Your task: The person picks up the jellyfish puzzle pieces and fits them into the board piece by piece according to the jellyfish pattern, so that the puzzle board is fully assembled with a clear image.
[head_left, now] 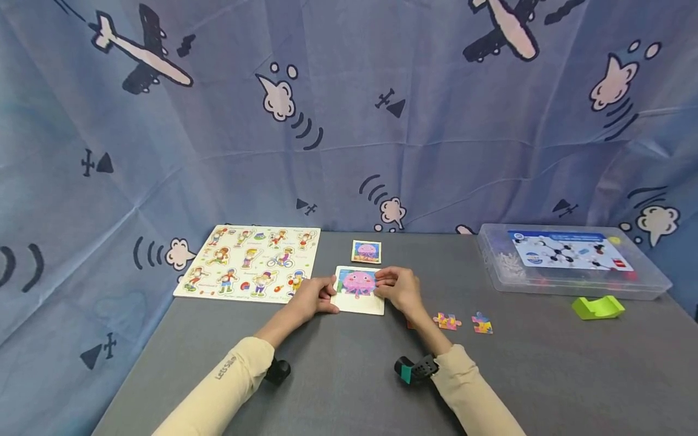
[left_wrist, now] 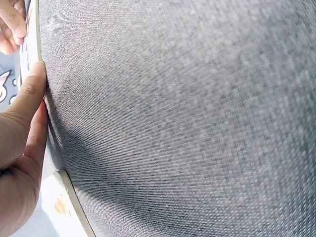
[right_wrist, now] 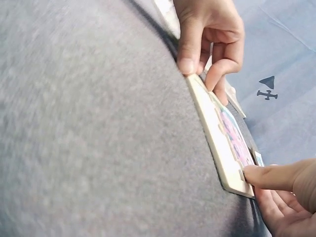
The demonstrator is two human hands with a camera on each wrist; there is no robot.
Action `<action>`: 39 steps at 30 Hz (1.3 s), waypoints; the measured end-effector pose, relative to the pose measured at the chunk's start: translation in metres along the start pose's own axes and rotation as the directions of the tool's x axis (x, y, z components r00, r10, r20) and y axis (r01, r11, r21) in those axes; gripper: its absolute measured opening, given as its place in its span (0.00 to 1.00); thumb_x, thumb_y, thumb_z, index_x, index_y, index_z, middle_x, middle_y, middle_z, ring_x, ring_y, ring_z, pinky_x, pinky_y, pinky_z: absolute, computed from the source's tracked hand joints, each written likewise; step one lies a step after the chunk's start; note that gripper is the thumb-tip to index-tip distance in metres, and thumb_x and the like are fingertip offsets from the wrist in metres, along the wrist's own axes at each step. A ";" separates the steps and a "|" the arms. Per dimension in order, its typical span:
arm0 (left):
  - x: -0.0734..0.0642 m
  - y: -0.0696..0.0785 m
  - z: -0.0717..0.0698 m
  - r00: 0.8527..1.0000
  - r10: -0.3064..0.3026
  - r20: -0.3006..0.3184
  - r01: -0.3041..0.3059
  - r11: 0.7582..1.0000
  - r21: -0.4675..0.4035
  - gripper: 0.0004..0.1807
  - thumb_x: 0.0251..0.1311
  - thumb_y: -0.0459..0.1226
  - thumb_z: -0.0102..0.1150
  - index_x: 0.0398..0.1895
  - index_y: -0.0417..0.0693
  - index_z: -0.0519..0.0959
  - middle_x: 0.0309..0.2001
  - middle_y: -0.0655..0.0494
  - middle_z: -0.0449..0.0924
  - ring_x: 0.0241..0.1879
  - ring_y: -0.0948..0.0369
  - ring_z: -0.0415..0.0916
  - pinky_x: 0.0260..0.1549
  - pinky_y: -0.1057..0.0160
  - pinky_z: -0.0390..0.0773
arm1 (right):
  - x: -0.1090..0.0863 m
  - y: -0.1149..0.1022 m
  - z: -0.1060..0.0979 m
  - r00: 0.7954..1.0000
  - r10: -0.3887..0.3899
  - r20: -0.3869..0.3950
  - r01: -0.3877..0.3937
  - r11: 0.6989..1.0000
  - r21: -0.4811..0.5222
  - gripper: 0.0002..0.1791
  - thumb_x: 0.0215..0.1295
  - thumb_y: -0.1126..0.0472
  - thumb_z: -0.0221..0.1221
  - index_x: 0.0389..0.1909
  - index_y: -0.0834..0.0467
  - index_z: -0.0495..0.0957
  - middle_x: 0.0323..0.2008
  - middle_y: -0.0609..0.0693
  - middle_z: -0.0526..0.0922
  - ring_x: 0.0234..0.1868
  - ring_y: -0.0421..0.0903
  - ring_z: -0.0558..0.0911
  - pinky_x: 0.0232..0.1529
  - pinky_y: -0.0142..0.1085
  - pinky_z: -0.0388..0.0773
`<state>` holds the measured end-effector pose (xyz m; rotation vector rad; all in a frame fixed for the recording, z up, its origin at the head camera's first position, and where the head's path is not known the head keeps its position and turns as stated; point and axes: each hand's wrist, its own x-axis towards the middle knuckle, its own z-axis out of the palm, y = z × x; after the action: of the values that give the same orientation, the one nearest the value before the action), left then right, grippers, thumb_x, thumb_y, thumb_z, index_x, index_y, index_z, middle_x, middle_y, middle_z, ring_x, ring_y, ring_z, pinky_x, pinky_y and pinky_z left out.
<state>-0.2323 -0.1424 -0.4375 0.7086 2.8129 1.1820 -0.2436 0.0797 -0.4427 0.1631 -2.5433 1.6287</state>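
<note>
Left hand and right hand pinch opposite side edges of the pink-creature puzzle board, which I see on the grey worktop between a small picture tile and the person.

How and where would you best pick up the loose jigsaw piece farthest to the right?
I'd probably pinch the jigsaw piece by two opposite side edges, coming straight down from above: it lies flat on the grey table, apart from its neighbour, leaving its edges free.
</note>
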 end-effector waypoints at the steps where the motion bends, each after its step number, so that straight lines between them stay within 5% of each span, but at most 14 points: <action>1: 0.000 0.000 0.000 1.000 0.002 0.000 -0.002 1.000 -0.001 0.16 0.40 0.32 0.76 0.29 0.35 0.77 0.22 0.51 0.74 0.24 0.64 0.70 0.27 0.68 0.72 | 0.001 0.000 0.001 1.000 -0.004 -0.006 0.004 1.000 -0.015 0.15 0.42 0.81 0.69 0.34 0.71 0.82 0.29 0.62 0.85 0.31 0.52 0.85 0.31 0.32 0.80; 7: 0.002 0.000 -0.001 1.000 -0.010 0.002 0.010 1.000 -0.003 0.16 0.41 0.31 0.76 0.29 0.35 0.77 0.24 0.50 0.76 0.25 0.62 0.72 0.28 0.68 0.73 | 0.004 0.000 -0.002 1.000 -0.025 0.012 0.026 0.999 -0.034 0.13 0.44 0.79 0.68 0.34 0.71 0.82 0.30 0.62 0.85 0.32 0.52 0.85 0.30 0.29 0.78; 16: 0.002 0.001 -0.004 0.996 -0.063 0.061 0.063 0.998 -0.002 0.15 0.43 0.31 0.76 0.31 0.36 0.78 0.29 0.51 0.79 0.29 0.63 0.74 0.30 0.69 0.74 | -0.005 0.004 -0.019 0.993 0.075 0.088 -0.090 0.977 0.193 0.19 0.53 0.80 0.63 0.47 0.74 0.76 0.45 0.69 0.80 0.44 0.58 0.82 0.37 0.28 0.78; 26: 0.003 -0.001 -0.003 0.995 -0.078 0.061 0.079 0.997 -0.008 0.15 0.43 0.31 0.76 0.30 0.36 0.78 0.29 0.51 0.78 0.29 0.63 0.74 0.30 0.70 0.73 | -0.023 0.012 -0.060 0.986 0.084 0.142 -0.115 0.967 0.227 0.21 0.59 0.73 0.62 0.53 0.72 0.73 0.52 0.69 0.77 0.45 0.45 0.83 0.43 0.28 0.77; 33: 0.001 0.002 -0.004 0.995 -0.081 0.065 0.082 0.997 -0.002 0.15 0.44 0.31 0.75 0.30 0.35 0.77 0.29 0.50 0.78 0.30 0.62 0.74 0.31 0.68 0.74 | -0.037 0.022 -0.081 0.988 -0.009 0.156 -0.023 0.979 0.202 0.20 0.58 0.72 0.63 0.51 0.74 0.73 0.48 0.70 0.78 0.42 0.42 0.83 0.42 0.26 0.76; 39: 0.002 0.004 -0.004 0.993 -0.090 0.073 0.090 0.996 0.001 0.15 0.44 0.30 0.75 0.30 0.35 0.77 0.28 0.50 0.77 0.29 0.62 0.73 0.29 0.70 0.71 | -0.046 0.027 -0.094 0.973 -0.090 0.213 0.061 0.989 0.136 0.17 0.55 0.74 0.65 0.46 0.75 0.75 0.42 0.69 0.80 0.40 0.49 0.83 0.38 0.28 0.78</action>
<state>-0.2328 -0.1418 -0.4312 0.6048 2.7521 1.1211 -0.1981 0.1778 -0.4349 0.4711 -2.5470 1.8382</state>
